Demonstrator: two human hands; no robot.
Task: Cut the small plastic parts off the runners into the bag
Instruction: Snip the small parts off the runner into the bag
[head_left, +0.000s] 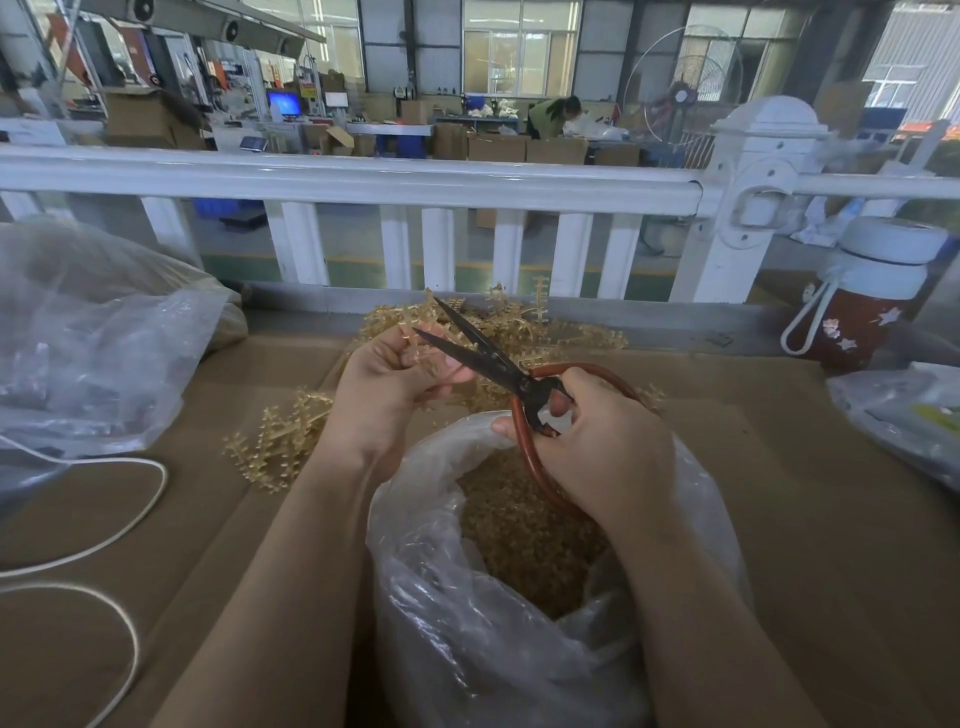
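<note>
left hand (387, 382) pinches a runner (415, 340) by its spine | right hand (597, 441) grips scissors (483, 353), blades apart | runner looks light, springy, brittle | bag (519, 597) below

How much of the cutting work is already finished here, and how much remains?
Done: the clear bag below the hands already holds a deep layer of cut parts. In hand: the left hand holds one runner while the right hand works the scissors, blades open at it. Left: a heap of uncut runners behind the hands and another cluster on the cardboard, so plenty remains.
</note>
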